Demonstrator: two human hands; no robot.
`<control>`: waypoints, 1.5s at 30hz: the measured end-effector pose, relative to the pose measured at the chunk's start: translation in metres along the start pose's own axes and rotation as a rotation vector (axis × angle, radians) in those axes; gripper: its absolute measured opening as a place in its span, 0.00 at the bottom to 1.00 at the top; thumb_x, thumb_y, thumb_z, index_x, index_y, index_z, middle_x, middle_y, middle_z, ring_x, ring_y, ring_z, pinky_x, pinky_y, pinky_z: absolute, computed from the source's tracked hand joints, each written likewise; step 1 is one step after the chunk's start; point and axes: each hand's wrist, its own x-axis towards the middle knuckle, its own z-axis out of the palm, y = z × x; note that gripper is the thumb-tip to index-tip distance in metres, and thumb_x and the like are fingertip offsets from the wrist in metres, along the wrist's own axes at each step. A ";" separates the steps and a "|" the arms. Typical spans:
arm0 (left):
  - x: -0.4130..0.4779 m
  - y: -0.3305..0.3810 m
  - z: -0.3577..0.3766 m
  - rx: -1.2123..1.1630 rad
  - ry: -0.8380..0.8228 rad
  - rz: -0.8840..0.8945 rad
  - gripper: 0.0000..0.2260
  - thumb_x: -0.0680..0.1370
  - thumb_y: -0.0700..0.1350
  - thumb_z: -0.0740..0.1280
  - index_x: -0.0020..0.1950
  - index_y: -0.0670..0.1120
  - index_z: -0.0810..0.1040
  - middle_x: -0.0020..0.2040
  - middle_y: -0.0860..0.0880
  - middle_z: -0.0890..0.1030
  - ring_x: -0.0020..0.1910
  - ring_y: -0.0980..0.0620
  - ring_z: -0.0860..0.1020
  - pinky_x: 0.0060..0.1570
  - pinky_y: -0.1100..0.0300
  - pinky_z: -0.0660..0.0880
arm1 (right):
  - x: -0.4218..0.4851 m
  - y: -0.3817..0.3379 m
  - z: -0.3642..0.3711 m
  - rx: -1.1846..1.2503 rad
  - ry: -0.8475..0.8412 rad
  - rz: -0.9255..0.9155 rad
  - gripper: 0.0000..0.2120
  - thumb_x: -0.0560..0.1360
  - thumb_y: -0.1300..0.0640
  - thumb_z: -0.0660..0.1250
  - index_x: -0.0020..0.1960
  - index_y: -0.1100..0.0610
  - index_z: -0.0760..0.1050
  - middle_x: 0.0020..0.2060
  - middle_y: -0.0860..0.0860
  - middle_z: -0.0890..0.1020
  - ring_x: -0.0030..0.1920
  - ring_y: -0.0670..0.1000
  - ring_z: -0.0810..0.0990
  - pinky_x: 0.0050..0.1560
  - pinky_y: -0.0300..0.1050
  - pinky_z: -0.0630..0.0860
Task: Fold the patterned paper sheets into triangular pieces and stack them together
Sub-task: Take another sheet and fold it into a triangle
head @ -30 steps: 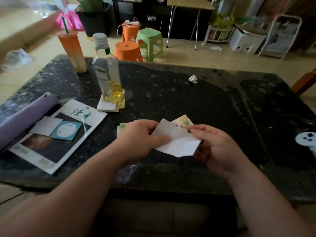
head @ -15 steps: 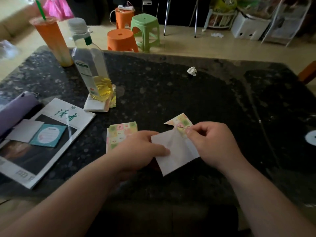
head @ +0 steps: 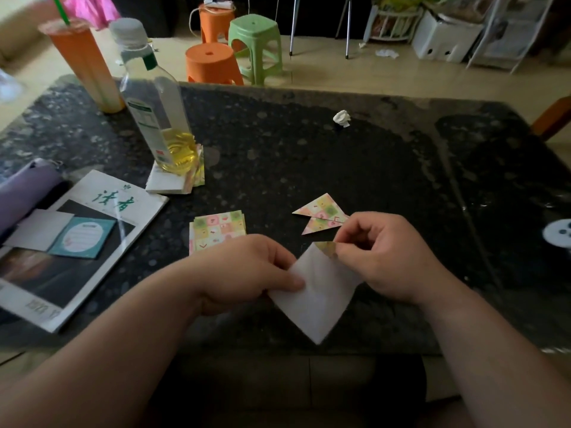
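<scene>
Above the table [head: 309, 156], near its front edge, your left hand [head: 247, 273] and right hand [head: 383, 257] pinch one sheet [head: 318, 301], mid-fold. Two finished triangles [head: 321, 211] lie overlapped just beyond; a pile of flat sheets [head: 219, 227] waits, so most folding looks undone.

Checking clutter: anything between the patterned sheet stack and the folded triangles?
Head view: only bare tabletop between sheet stack and folded triangles.
</scene>
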 end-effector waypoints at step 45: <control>0.012 0.010 0.015 -0.637 0.347 0.168 0.04 0.74 0.35 0.75 0.42 0.44 0.86 0.44 0.43 0.87 0.43 0.48 0.86 0.39 0.57 0.81 | 0.005 0.011 0.002 0.270 -0.093 -0.006 0.04 0.77 0.54 0.74 0.45 0.51 0.87 0.47 0.45 0.87 0.52 0.46 0.84 0.55 0.47 0.81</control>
